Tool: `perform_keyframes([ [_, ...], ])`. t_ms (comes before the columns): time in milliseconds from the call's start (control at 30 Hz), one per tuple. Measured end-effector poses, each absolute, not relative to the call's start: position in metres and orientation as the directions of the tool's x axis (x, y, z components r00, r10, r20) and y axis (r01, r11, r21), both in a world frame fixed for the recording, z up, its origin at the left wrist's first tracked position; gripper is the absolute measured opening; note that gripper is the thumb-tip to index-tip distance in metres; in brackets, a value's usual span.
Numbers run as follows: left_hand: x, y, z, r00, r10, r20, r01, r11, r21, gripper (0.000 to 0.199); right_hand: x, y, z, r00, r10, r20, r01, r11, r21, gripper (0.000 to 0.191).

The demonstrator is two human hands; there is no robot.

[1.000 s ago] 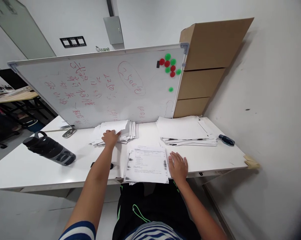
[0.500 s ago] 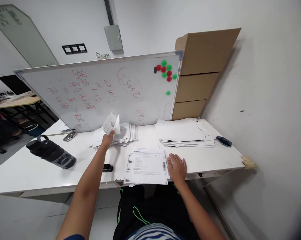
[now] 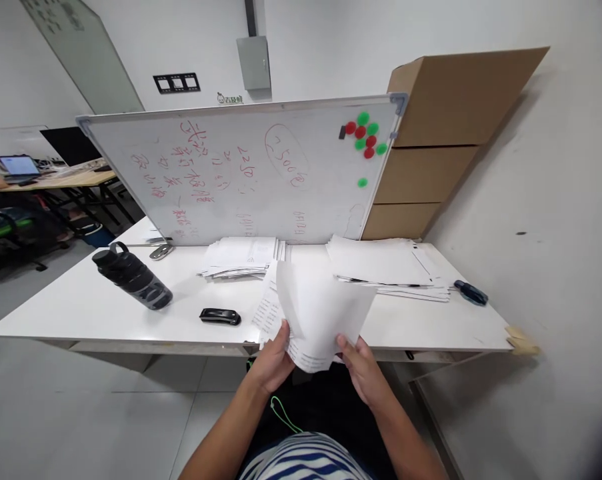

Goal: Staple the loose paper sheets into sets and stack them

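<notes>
My left hand point(image 3: 273, 363) pinches the lower left edge of several white sheets of paper point(image 3: 325, 307), thumb on top. My right hand point(image 3: 361, 367) grips their lower right edge. The sheets are raised over the table's front edge and curve upward, blank side mostly showing. Printed paper point(image 3: 268, 310) peeks out at their left; whether it is part of the held sheets or lies under them I cannot tell. Beyond them are a left paper pile point(image 3: 241, 257) and a right paper pile point(image 3: 381, 260). A black stapler point(image 3: 221, 317) lies left of my hands.
On the white table point(image 3: 81, 307), a dark bottle point(image 3: 133, 277) stands at the left, near a computer mouse point(image 3: 161, 251). A whiteboard point(image 3: 221, 173) with magnets leans behind, next to cardboard boxes point(image 3: 431, 173). A dark blue tool point(image 3: 471, 293) lies at the right, by the wall.
My left hand has come from the left pile to the front edge. My right hand has left the tabletop and now grips paper too. The camera view has shifted left.
</notes>
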State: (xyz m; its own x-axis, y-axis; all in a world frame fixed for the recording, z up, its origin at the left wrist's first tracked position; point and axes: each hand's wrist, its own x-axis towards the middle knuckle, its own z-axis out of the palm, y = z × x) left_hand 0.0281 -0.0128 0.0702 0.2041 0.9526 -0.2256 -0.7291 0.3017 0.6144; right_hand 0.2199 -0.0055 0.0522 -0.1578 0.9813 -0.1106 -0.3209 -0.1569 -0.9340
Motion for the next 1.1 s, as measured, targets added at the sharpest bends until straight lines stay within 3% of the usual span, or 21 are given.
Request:
perform_keyframes([
  [100, 0.027, -0.02, 0.063, 0.146, 0.954, -0.263, -0.732, 0.282, 0.62, 0.063, 0.216, -0.011, 0.055, -0.116, 0.977, -0.177, -0.33, -0.206, -0.921, 0.052],
  [333, -0.012, -0.024, 0.068, -0.117, 0.972, -0.202, -0.636, 0.083, 0.768, 0.056, 0.229, -0.001, 0.04, 0.02, 0.995, -0.099, -0.108, -0.096, -0.99, 0.05],
  [567, -0.035, -0.024, 0.063, -0.351, 0.881, -0.319, -0.397, 0.168, 0.902, 0.053, 0.229, -0.002, 0.048, -0.034, 0.997, -0.075, 0.014, -0.075, -0.997, 0.048],
  [700, -0.048, -0.025, 0.064, -0.353, 0.903, -0.245, -0.359, 0.111, 0.927, 0.054, 0.231, -0.002, 0.056, -0.014, 1.0, -0.019, 0.125, -0.017, -0.992, 0.044],
  [833, -0.066, -0.022, 0.075, -0.15, 0.982, -0.114, -0.251, 0.074, 0.965, 0.055, 0.24, 0.002, 0.065, -0.067, 0.997, 0.028, 0.246, 0.044, -0.968, 0.043],
  [933, -0.062, -0.015, 0.08, -0.061, 0.99, -0.126, -0.084, 0.12, 0.989, 0.053, 0.24, 0.005, 0.069, -0.053, 0.998, 0.04, 0.261, 0.053, -0.964, 0.045],
  [1100, -0.033, -0.002, 0.066, -0.253, 0.964, -0.086, -0.049, 0.076, 0.996, 0.046, 0.229, 0.009, 0.061, 0.003, 0.999, 0.038, 0.226, 0.036, -0.974, 0.049],
])
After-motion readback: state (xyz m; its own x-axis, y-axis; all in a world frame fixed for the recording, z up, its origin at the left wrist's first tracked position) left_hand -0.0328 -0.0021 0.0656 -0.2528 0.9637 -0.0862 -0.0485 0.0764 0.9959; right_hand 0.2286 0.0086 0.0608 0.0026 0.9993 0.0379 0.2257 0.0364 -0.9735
